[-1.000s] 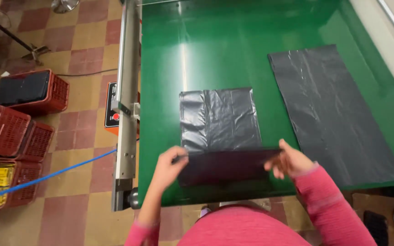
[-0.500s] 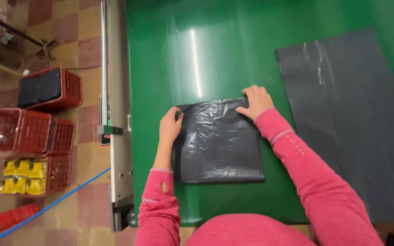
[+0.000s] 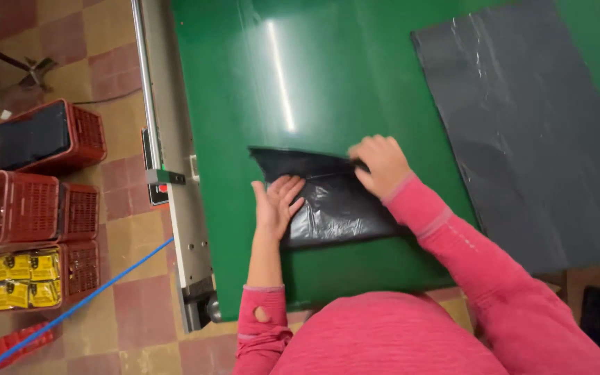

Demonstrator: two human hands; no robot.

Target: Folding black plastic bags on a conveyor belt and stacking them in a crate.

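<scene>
Black folded plastic bag (image 3: 331, 201) on green table (image 3: 244, 104), near front edge. Left hand (image 3: 277, 203) flat and released, pinning left portion; right hand (image 3: 381, 164) pinching top edge. Best kept edge-aligned, crease pressed before release. Flat grey bag (image 3: 529, 132) well apart, right.

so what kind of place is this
Probably a small packing workshop: a long green worktable with black plastic bags being folded by hand, and red plastic crates of yellow packets on the tiled floor.
</scene>
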